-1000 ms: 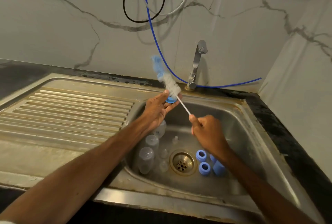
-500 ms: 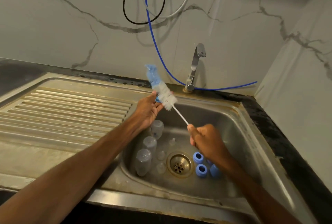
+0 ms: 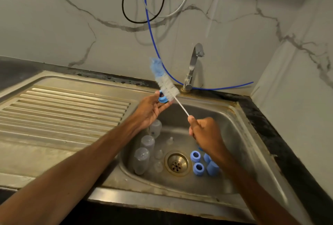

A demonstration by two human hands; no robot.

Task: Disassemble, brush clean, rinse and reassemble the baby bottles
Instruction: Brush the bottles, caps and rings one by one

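Held above the sink (image 3: pixel 243 131): blue ring (image 3: pixel 163 99) pinched in left hand (image 3: pixel 150 112), brush (image 3: pixel 166 83) handle clenched in right hand (image 3: pixel 205 131), bristles touching the ring. Lying inside the sink: clear bottles (image 3: pixel 142 160), blue collars (image 3: pixel 195 156).

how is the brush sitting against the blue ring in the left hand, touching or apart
Touching. The head view shows the white bristles of the brush lying right against the blue ring held in the left hand, with no gap between them.
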